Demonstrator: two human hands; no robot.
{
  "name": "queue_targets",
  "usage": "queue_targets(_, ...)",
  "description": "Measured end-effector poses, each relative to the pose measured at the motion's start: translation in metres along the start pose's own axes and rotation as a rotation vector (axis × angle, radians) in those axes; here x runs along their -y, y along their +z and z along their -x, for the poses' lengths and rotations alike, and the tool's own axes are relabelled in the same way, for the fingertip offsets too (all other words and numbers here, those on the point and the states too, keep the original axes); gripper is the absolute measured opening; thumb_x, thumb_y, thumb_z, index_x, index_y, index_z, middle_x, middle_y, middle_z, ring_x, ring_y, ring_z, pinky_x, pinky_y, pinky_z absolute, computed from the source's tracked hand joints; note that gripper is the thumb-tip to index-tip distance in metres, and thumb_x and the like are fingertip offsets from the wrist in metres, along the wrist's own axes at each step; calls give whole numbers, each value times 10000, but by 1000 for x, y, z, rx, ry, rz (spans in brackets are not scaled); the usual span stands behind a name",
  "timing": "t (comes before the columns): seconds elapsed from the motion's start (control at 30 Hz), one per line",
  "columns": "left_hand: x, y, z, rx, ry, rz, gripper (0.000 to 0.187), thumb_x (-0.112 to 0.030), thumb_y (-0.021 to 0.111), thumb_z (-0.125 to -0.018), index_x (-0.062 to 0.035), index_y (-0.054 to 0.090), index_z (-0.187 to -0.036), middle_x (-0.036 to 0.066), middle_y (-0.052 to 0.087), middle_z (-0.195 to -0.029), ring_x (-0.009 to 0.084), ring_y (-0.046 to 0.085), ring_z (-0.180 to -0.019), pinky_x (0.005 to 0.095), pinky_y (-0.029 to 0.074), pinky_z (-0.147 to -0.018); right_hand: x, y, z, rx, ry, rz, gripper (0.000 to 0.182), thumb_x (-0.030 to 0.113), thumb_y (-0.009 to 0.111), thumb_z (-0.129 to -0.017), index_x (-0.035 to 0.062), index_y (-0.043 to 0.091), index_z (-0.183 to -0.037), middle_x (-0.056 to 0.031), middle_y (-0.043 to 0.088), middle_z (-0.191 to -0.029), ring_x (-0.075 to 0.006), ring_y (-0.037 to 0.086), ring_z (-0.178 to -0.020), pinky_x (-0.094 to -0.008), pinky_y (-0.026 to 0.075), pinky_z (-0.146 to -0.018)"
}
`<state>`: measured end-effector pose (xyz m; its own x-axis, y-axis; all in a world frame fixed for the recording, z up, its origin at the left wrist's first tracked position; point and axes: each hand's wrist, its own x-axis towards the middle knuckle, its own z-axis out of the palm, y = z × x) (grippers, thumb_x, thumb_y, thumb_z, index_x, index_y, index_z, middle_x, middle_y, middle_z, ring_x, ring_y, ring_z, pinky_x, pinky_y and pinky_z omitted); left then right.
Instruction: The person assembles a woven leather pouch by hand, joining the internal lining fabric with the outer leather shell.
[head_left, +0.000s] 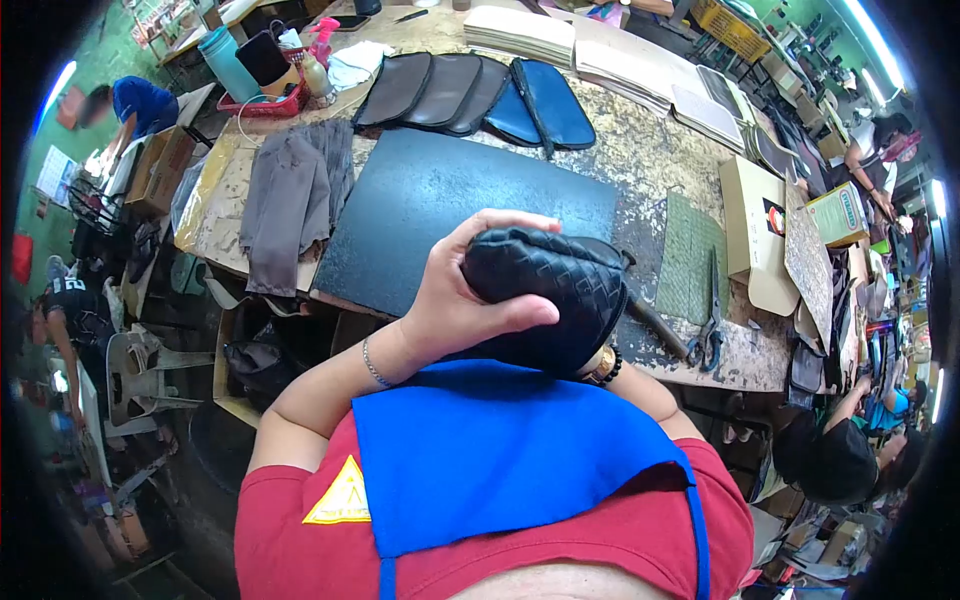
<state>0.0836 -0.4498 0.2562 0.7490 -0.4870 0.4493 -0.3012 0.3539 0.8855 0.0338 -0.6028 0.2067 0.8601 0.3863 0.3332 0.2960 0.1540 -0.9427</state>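
Observation:
A black quilted pouch (545, 290) with a diamond pattern is held up in front of my chest, above the near edge of the table. My left hand (465, 290) wraps around its left end, with the thumb across the near face and the fingers over the top. My right hand (597, 362) is behind the pouch; only its wrist shows, with a watch and a dark bead bracelet. Whether those fingers grip the pouch or are inside it is hidden. Below the pouch lies a dark work mat (430, 190).
A hammer (655, 325) and scissors (711, 320) lie to the right, near a green textured sheet (690, 260). Brown pouches (440, 90) and blue pouches (555, 105) lie at the back. Grey-brown fabric pieces (290, 195) hang over the left edge. A red basket (265, 103) holds bottles. Other people work around.

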Motion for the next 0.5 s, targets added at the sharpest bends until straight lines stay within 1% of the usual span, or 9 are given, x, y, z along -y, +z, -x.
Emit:
queue_targets(0.03, -2, -1, 0, 19, -43, 51, 519, -119, 867, -730, -23, 592, -1160, 119, 633, -1235, 145, 610, -1096, 304, 483, -967, -2, 4, 2, -50, -18, -8, 484, 140, 639, -930, 82, 490, -1387, -103, 536, -1363, -238, 535, -1249, -382, 437, -1045)
queue_targets(0.07, -4, 0, -1, 29, -53, 77, 511, -112, 858, -739, -23, 589, -1165, 120, 636, -1231, 146, 611, -1095, 304, 483, -966, -3, 5, 3, -97, -36, -12, 486, 107, 661, -908, 68, 510, -1369, -112, 556, -1339, -236, 555, -1220, -373, 453, -1023)
queue_targets(0.13, -8, 2, 0, 44, -74, 127, 495, -99, 839, -759, -24, 582, -1175, 123, 641, -1222, 148, 613, -1094, 304, 484, -964, 3, 5, 3, -70, -64, 40, 488, 94, 640, -920, 69, 491, -1384, -109, 540, -1352, -233, 543, -1231, -375, 444, -1033)
queue_targets(0.2, 1, 4, 4, 29, -31, 133, 482, -94, 828, -769, -24, 578, -1175, 119, 651, -1199, 148, 619, -1084, 299, 490, -950, 7, 10, 2, -75, -74, 45, 483, 88, 632, -924, 68, 489, -1386, -108, 541, -1350, -229, 541, -1230, -373, 442, -1035)
queue_targets(0.27, 6, 2, 4, 33, 30, 109, 468, -89, 821, -775, -24, 577, -1168, 113, 661, -1173, 144, 626, -1065, 292, 497, -935, 0, 13, 3, -85, -3, -117, 488, 87, 633, -925, 66, 484, -1389, -110, 540, -1348, -224, 536, -1231, -369, 440, -1035)
queue_targets(0.33, 7, -2, 3, 45, 74, 58, 456, -83, 819, -774, -24, 580, -1157, 105, 669, -1148, 136, 631, -1040, 286, 502, -919, -2, 13, 5, -83, 22, -93, 492, 86, 634, -924, 62, 480, -1392, -113, 541, -1345, -220, 532, -1232, -366, 439, -1034)
queue_targets(0.4, 8, -7, 3, 39, 67, -4, 452, -80, 819, -771, -25, 582, -1152, 94, 674, -1127, 127, 632, -1016, 279, 506, -905, 0, 7, 2, -57, -9, 124, 496, 86, 634, -924, 58, 477, -1393, -116, 542, -1341, -217, 528, -1233, -363, 439, -1032)
queue_targets(0.5, 12, -3, 5, -21, 4, 33, 462, -84, 825, -765, -23, 584, -1155, 77, 675, -1112, 113, 630, -988, 271, 509, -887, -4, 8, 3, -87, -74, 122, 494, 83, 630, -924, 52, 476, -1393, -118, 547, -1333, -212, 534, -1221, -363, 443, -1026)
